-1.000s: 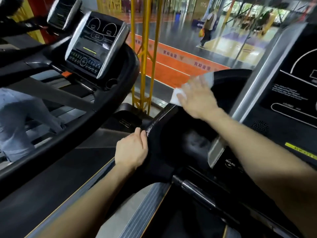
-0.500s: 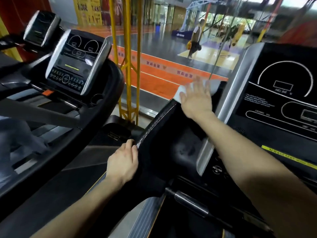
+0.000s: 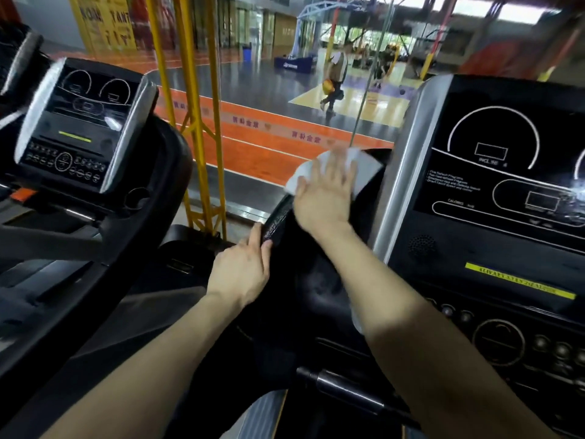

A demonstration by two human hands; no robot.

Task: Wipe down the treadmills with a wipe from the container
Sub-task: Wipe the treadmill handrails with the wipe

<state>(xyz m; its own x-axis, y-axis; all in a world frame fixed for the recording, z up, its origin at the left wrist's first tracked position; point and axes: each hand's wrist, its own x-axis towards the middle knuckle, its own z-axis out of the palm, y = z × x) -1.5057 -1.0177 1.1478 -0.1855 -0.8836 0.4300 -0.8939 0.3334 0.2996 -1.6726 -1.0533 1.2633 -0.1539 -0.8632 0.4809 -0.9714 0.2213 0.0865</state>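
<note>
My right hand (image 3: pixel 326 194) lies flat with spread fingers on a white wipe (image 3: pixel 364 167), pressing it against the black upper left housing of the treadmill console (image 3: pixel 493 185) in front of me. My left hand (image 3: pixel 242 270) grips the outer left edge of that same black housing, lower down, thumb along the rim. The wipe sticks out above and to both sides of my right fingers. No wipe container is in view.
A second treadmill with its own console (image 3: pixel 82 128) stands to the left. A yellow metal frame (image 3: pixel 202 128) rises between the two machines. Beyond lies an orange and grey sports floor where a person (image 3: pixel 335 80) walks.
My right hand with the wipe has slid a little up and right along the housing. My left hand has kept its grip on the edge. The view has turned right, showing more of the console.
</note>
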